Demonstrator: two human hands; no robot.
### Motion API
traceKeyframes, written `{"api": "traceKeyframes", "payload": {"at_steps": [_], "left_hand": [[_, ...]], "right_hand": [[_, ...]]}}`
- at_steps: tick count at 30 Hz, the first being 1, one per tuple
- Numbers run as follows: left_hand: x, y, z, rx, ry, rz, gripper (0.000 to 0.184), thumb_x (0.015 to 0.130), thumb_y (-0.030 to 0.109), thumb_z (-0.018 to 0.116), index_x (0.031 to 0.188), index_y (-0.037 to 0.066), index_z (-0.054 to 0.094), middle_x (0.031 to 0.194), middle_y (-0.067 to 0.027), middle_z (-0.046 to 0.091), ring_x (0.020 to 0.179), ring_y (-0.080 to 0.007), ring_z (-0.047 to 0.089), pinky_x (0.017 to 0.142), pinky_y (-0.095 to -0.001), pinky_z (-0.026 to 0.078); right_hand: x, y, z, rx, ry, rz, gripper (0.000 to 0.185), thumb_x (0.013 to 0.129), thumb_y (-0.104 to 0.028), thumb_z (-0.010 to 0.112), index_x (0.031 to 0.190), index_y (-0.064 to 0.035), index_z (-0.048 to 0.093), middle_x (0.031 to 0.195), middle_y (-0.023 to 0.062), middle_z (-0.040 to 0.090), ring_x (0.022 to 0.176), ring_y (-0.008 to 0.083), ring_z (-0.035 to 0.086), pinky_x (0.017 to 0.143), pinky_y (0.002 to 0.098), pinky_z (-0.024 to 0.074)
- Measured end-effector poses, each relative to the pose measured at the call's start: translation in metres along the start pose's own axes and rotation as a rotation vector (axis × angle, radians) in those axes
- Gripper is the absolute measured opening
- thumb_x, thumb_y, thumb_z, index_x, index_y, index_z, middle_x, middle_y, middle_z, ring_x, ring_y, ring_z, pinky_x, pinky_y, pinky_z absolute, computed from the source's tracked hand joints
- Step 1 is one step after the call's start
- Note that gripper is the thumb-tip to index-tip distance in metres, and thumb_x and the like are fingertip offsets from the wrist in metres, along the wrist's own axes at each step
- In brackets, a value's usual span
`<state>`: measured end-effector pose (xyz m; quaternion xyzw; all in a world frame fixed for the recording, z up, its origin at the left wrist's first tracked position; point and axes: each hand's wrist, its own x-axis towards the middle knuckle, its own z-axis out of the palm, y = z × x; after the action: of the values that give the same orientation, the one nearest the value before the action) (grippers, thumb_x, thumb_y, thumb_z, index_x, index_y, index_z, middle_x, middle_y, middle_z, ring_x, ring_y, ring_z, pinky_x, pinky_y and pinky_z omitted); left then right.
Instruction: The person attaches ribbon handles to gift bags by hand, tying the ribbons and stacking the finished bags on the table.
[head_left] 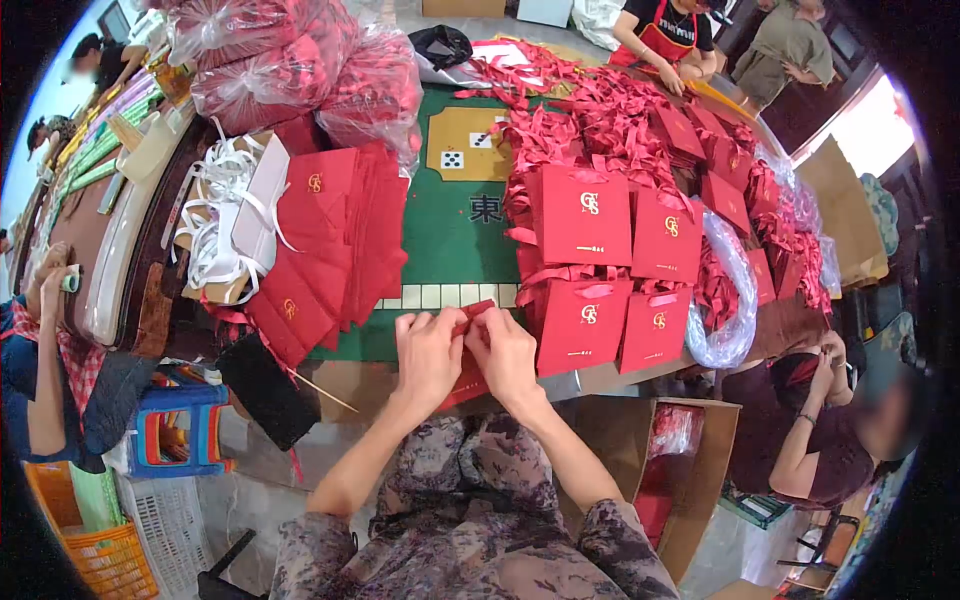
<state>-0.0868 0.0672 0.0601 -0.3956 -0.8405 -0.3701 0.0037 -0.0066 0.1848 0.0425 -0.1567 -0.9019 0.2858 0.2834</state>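
My left hand [428,358] and my right hand [504,352] are side by side at the table's near edge, fingers closed on the top of a red paper gift bag [468,384]. Much of this bag is hidden behind the hands, and whether a ribbon is between the fingertips I cannot tell. Just right of my right hand stand finished-looking red gift bags [583,322] with gold lettering and ribbon handles. To the left of my left hand lies a fanned stack of flat red bags [325,200], beside a bundle of white ribbons [228,205].
Plastic sacks of red material [270,70] stand at the back left. A row of white tiles [440,296] lies on the green tabletop [450,235]. A clear plastic coil [728,290] is at the right. An open carton [715,440] sits below. Co-workers sit around the table.
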Motion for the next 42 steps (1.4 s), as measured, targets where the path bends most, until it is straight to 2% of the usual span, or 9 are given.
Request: {"api": "traceKeyframes", "payload": {"at_steps": [5,15,19,22,24,31,35,38,42], "left_hand": [[-0.004,-0.009,-0.001,-0.115,-0.018,-0.046,0.024,0.079,0.005,0.071,0.1,0.009,0.059,0.091,-0.0061,0.069,0.087,-0.0267,0.065,0.084,-0.0395,0.038],[-0.016,-0.01,-0.012,-0.153,-0.138,-0.038,0.021,0.081,0.009,0.07,0.099,0.01,0.06,0.086,-0.006,0.069,0.085,-0.0256,0.062,0.085,-0.0398,0.036],[-0.021,-0.003,-0.024,-0.123,-0.179,0.038,0.017,0.081,0.008,0.07,0.096,0.01,0.061,0.08,-0.0044,0.064,0.081,-0.0243,0.059,0.086,-0.0378,0.036],[-0.025,-0.002,-0.028,-0.061,-0.187,0.162,0.016,0.08,0.008,0.069,0.094,0.011,0.064,0.078,-0.0027,0.061,0.082,-0.0223,0.057,0.087,-0.0375,0.036],[-0.029,-0.003,-0.027,-0.021,-0.176,0.24,0.015,0.08,0.007,0.069,0.094,0.011,0.065,0.077,-0.0017,0.061,0.084,-0.0212,0.057,0.088,-0.0378,0.036],[-0.036,0.003,-0.026,0.048,-0.197,0.403,0.018,0.08,0.004,0.066,0.096,0.013,0.067,0.08,-0.0027,0.062,0.09,-0.0202,0.057,0.092,-0.0391,0.036],[-0.034,0.005,-0.029,0.014,-0.241,0.314,0.016,0.079,0.004,0.067,0.094,0.011,0.063,0.078,-0.0042,0.062,0.088,-0.0227,0.06,0.092,-0.0414,0.036],[-0.034,-0.002,-0.026,-0.131,-0.488,0.28,0.015,0.079,0.005,0.067,0.091,0.01,0.06,0.076,-0.0053,0.062,0.084,-0.0251,0.061,0.092,-0.0424,0.036],[-0.043,-0.01,-0.016,-0.11,-0.41,0.177,0.018,0.079,0.005,0.068,0.093,0.01,0.059,0.077,-0.0059,0.063,0.082,-0.0258,0.062,0.092,-0.0395,0.036]], "right_hand": [[-0.002,-0.004,-0.008,0.414,-0.057,0.264,0.013,0.088,-0.008,0.068,0.096,-0.0016,0.059,0.086,0.0155,0.068,0.077,0.0327,0.069,0.066,0.0379,0.0534],[-0.002,-0.013,-0.042,0.293,-0.11,0.106,0.011,0.088,-0.01,0.07,0.093,-0.0025,0.065,0.083,0.0108,0.062,0.068,0.0237,0.065,0.06,0.0324,0.0508],[0.005,-0.01,-0.056,0.324,-0.165,0.13,0.009,0.088,-0.008,0.069,0.092,-0.0003,0.068,0.083,0.0108,0.062,0.074,0.0218,0.063,0.066,0.0315,0.051],[0.002,0.004,-0.055,0.319,-0.351,0.038,0.012,0.088,-0.011,0.068,0.093,-0.0003,0.069,0.084,0.0122,0.062,0.077,0.0238,0.064,0.068,0.0336,0.051],[-0.004,0.013,-0.052,0.196,-0.583,0.032,0.014,0.09,-0.018,0.065,0.094,-0.0053,0.07,0.089,0.0139,0.063,0.085,0.033,0.064,0.073,0.0412,0.051],[-0.008,0.018,-0.048,0.334,-0.667,0.085,0.018,0.09,-0.02,0.062,0.095,-0.006,0.071,0.085,0.0159,0.062,0.084,0.0353,0.062,0.074,0.0427,0.0493],[-0.016,0.02,-0.035,0.378,-0.559,0.086,0.017,0.091,-0.018,0.061,0.093,-0.004,0.069,0.083,0.0157,0.062,0.084,0.0343,0.062,0.074,0.0413,0.0491],[-0.017,0.024,-0.016,0.392,-0.19,0.115,0.017,0.094,-0.017,0.059,0.092,-0.0018,0.067,0.083,0.0155,0.062,0.084,0.033,0.062,0.073,0.0406,0.0494],[0.004,0.04,-0.01,0.422,-0.052,0.193,0.017,0.095,-0.015,0.059,0.094,0.0002,0.067,0.084,0.0135,0.062,0.078,0.0271,0.062,0.073,0.0368,0.0493]]}}
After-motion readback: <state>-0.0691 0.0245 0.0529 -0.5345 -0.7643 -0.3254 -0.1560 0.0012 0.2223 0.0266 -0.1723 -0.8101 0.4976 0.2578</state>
